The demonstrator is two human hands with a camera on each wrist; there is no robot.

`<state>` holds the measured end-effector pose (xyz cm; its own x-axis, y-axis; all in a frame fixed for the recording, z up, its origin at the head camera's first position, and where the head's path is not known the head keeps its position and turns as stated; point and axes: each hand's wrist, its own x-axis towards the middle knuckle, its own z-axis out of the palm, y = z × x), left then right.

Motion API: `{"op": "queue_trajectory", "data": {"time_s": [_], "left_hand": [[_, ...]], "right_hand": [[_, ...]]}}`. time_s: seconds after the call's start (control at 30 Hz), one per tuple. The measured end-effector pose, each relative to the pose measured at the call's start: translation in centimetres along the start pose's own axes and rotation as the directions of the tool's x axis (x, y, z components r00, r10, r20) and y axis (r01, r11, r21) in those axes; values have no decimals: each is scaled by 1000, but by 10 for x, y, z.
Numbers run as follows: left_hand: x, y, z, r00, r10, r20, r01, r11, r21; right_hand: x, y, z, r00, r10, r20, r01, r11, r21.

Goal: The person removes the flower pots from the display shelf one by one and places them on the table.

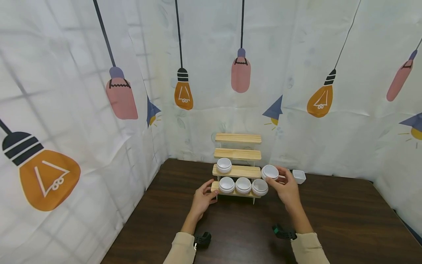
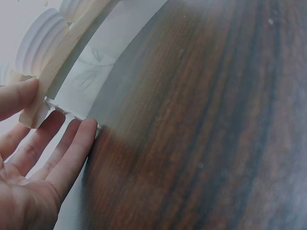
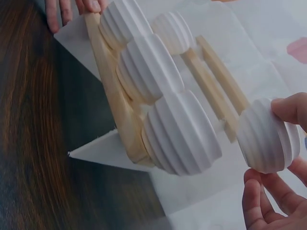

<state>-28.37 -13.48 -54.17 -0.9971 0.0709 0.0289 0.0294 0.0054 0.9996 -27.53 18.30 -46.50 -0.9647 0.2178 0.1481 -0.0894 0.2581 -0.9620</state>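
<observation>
Dark wood surface (image 1: 346,220), lightbulb curtains behind. Your left hand (image 1: 202,200) is bracing the stepped rack (image 1: 238,171) at its bottom-left end, fingers relaxed. Your right hand (image 1: 287,189), grip pinching one white ribbed cup (image 1: 270,171), is hovering beside the second step. Bumping the rack could be toppling its four cups: three low, one higher. One square dish (image 1: 299,176) sitting beyond.

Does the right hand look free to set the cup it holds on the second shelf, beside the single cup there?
Probably yes. The right hand holds its cup at the second shelf, whose right part is bare; only one cup sits at its left end.
</observation>
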Motion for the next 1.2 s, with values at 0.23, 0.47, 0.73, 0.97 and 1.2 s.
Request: {"op": "queue_trajectory", "data": {"time_s": [0.23, 0.47, 0.73, 0.97, 1.2], "left_hand": [[0, 0, 0, 1000, -5, -7, 5, 1000, 1], [-4, 4, 1, 1000, -7, -9, 7, 1000, -4], [-3, 3, 0, 1000, -8, -6, 8, 1000, -6], [-3, 3, 0, 1000, -4, -3, 4, 1000, -8], [-3, 3, 1, 1000, -6, -9, 6, 1000, -8]], "right_hand": [[-3, 2, -8, 1000, -15, -23, 16, 999, 29], [-2, 11, -16, 999, -32, -39, 34, 998, 51], [-2, 16, -25, 999, -4, -52, 5, 1000, 23], [-6, 17, -31, 998, -4, -57, 4, 1000, -6], [-8, 23, -35, 997, 1, -78, -4, 999, -47]]}}
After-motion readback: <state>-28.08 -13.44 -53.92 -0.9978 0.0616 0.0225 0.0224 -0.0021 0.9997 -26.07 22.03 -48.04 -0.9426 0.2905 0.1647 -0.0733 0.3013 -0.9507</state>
